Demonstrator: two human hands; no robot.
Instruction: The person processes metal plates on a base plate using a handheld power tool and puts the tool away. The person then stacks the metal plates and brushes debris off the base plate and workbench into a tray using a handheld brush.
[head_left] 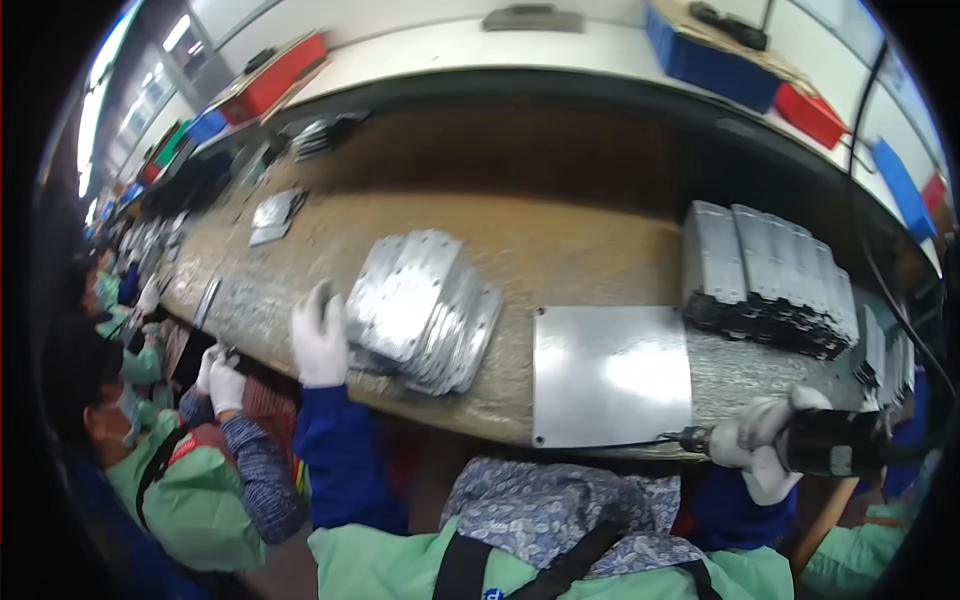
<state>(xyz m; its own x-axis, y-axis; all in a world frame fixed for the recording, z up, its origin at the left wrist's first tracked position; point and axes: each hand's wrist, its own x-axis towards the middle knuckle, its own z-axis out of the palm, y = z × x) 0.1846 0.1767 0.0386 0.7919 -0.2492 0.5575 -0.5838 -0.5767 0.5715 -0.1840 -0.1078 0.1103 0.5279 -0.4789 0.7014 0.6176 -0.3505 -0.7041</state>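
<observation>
My right hand point(757, 440), in a white glove, is wrapped round a black power screwdriver point(835, 442). Its bit points left, over the lower right corner of a flat, shiny metal plate point(610, 375); whether the tip touches cannot be told. The plate lies at the table's front edge, with small dark spots at several corners. Just left of a stack of thin metal plates point(410, 300) is my left hand point(320, 335), also white-gloved, raised with thumb and fingers apart and nothing visible in it. The stack leans and is fanned out to the right.
Rows of stacked metal parts point(765, 265) stand on the table's right side. A smaller pile point(275, 215) lies at the far left. Blue bins point(710, 50) and red bins point(810, 113) line the back shelf. Co-workers sit along the left; one's gloved hands point(222, 382) are near the edge.
</observation>
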